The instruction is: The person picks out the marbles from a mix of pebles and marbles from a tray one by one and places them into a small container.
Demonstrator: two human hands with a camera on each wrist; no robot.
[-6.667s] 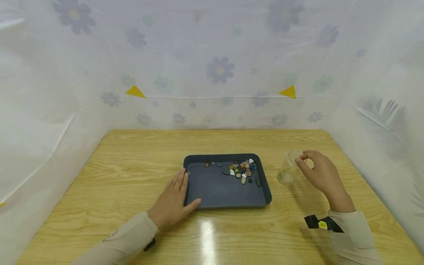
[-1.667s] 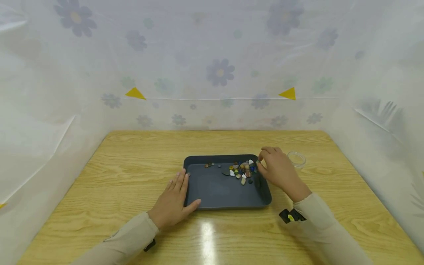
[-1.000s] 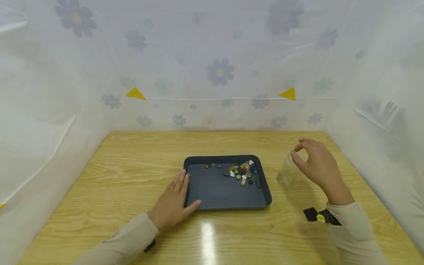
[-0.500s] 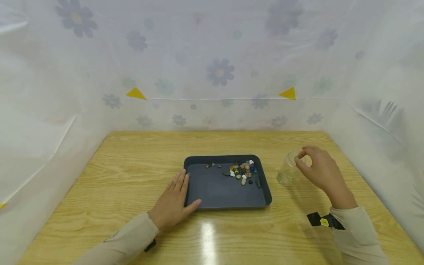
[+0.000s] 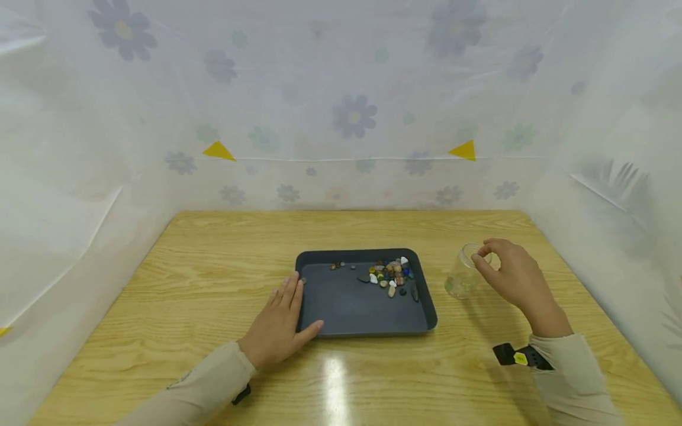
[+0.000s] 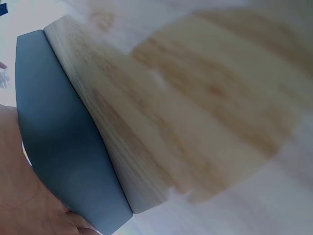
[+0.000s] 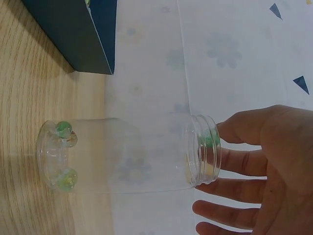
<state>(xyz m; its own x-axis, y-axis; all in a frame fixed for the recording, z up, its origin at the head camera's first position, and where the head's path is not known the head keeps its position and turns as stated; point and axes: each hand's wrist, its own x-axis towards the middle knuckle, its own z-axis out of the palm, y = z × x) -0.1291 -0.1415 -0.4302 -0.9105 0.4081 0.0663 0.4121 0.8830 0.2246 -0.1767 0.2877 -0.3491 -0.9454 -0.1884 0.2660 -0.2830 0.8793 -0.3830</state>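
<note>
A dark grey tray (image 5: 351, 310) lies on the table, with small coloured stones and glass marbles (image 5: 391, 272) heaped in its right half. My left hand (image 5: 274, 331) rests against its left wall, fingers straight and thumb over the near rim. To the right of the tray, a clear glass jar (image 5: 460, 281) stands upright without a lid. Thumb and index finger of my right hand (image 5: 511, 275) are at the jar's mouth, pinching a green marble (image 7: 210, 139) inside the neck. Several green and clear marbles (image 7: 67, 179) lie on the jar's bottom.
A few small stones (image 5: 337, 265) sit along the tray's far left side, and a dark elongated stone (image 5: 414, 291) lies by its right wall. White flower-patterned sheeting (image 5: 354, 177) encloses the wooden table (image 5: 224, 254) at the back and both sides.
From the tray's far right corner my right hand has moved right to the jar, then down slightly so that its fingertips are at the mouth. My left hand and the tray have stayed put.
</note>
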